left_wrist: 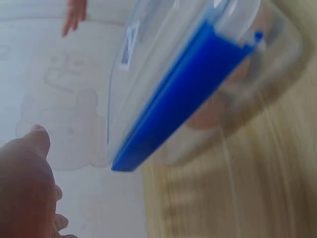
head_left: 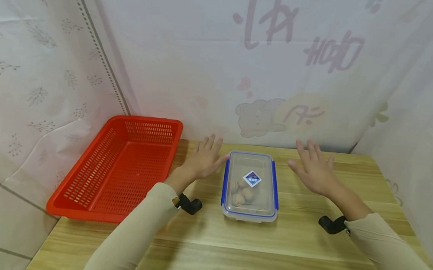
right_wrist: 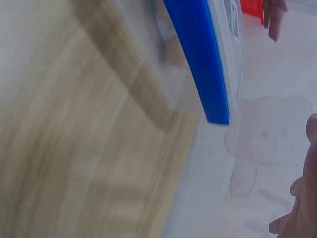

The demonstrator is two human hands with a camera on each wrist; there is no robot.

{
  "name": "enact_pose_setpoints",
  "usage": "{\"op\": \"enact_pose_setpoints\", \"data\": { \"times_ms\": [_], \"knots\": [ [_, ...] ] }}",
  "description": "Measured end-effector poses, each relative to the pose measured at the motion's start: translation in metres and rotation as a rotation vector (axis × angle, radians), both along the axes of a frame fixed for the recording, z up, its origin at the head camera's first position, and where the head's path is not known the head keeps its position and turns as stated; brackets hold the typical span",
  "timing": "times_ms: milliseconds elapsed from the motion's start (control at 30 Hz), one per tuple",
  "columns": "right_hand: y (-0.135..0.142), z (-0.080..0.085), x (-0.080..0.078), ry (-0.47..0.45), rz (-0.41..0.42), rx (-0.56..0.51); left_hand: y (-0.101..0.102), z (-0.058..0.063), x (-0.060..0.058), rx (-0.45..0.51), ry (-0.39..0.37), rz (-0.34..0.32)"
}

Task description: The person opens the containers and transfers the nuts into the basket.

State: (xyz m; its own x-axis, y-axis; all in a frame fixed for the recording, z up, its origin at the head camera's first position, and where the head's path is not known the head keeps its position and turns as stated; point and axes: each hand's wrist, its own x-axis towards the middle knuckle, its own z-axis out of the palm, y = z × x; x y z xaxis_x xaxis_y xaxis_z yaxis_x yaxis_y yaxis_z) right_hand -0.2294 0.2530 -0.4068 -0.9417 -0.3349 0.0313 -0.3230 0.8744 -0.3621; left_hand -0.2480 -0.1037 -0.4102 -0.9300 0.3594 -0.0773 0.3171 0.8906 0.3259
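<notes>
A clear plastic food container with blue side clips lies on the wooden table, its lid on. Through the lid, several brownish round things that look like eggs show at its near left. To the container's left is my left hand, fingers spread and straight, the thumb close to the rim; whether it touches I cannot tell. My right hand is held up on the other side, apart from the container, fingers spread. In the left wrist view a blue clip is closed along the lid; the right wrist view shows the opposite clip.
A red plastic basket with slotted walls stands at the table's left, beside my left forearm. The wooden table reaches back to a pale printed curtain, which also hangs at both sides.
</notes>
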Motion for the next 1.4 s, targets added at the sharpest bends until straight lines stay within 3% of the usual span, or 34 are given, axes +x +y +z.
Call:
{"op": "enact_pose_setpoints", "data": {
  "times_ms": [200, 500, 667, 767, 900, 1200, 1400],
  "knots": [
    [-0.010, -0.014, 0.015, 0.021, 0.025, -0.078, 0.005, -0.012, 0.016, 0.092, 0.001, -0.007],
    [-0.028, -0.037, 0.028, -0.060, 0.015, -0.220, 0.011, -0.040, 0.032, 0.270, -0.016, 0.014],
    [-0.039, -0.049, 0.033, -0.130, 0.037, -0.415, 0.017, -0.051, 0.039, 0.407, -0.076, 0.035],
    [-0.045, -0.055, 0.036, -0.184, 0.012, -0.515, 0.022, -0.054, 0.041, 0.505, -0.093, 0.039],
    [-0.052, -0.060, 0.040, -0.226, -0.055, -0.572, 0.028, -0.058, 0.043, 0.607, -0.096, 0.060],
    [-0.064, -0.058, 0.040, -0.335, -0.221, -0.599, 0.037, -0.061, 0.043, 0.705, -0.103, 0.178],
    [-0.072, -0.065, 0.037, -0.370, -0.257, -0.618, 0.043, -0.062, 0.041, 0.789, -0.158, 0.302]
  ]
}}
